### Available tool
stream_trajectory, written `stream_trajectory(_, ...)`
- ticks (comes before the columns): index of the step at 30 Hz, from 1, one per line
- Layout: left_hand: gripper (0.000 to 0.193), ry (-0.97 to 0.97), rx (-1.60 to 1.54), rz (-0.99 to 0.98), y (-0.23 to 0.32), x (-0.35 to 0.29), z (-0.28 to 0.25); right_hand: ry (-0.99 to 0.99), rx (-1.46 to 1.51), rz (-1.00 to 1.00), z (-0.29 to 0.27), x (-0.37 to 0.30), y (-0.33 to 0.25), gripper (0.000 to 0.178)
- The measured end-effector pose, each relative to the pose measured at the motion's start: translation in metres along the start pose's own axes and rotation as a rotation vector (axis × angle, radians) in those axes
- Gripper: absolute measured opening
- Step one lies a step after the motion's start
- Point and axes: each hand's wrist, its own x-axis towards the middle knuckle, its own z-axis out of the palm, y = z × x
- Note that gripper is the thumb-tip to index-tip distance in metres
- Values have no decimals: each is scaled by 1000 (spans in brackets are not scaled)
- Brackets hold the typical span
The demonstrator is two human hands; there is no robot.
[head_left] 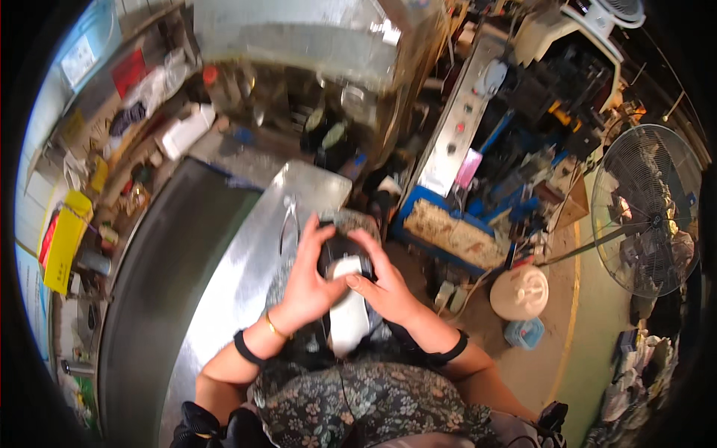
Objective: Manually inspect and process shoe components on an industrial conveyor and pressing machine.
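Observation:
My left hand (pixel 308 280) and my right hand (pixel 383 287) are raised together in front of my body. Their thumbs meet or nearly meet, while the other fingers arch apart from them, leaving a rounded gap. Dark shapes show through this gap, and I see nothing plainly gripped in either hand. Below the thumbs is a long white object (pixel 349 325), partly covered by the hands; its kind is unclear. A slim pair of metal scissors or pliers (pixel 287 224) lies left of my left hand, on a shiny metal tabletop (pixel 231 276).
A dark conveyor belt (pixel 168 276) runs along the left, beside a cluttered shelf with a yellow box (pixel 67 243). Ahead stands a large metal machine (pixel 299 37). At right are a blue-framed machine (pixel 455 231), a pale lidded bucket (pixel 519 293), a blue basket (pixel 524 333) and a fan (pixel 648 213).

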Motion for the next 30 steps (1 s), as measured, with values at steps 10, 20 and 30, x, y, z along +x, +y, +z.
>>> stream_trajectory(10,53,-19,-616,-354,5,18,-7,-25,503,309,-45,-37,18,42)
stream_trajectory(20,52,10,-651,-353,-22,-5,-1,-308,-439,399,-12,-10,12,53)
stream_trajectory(30,55,-32,-388,-314,-28,2,-7,-407,132,664,-34,-8,10,53)
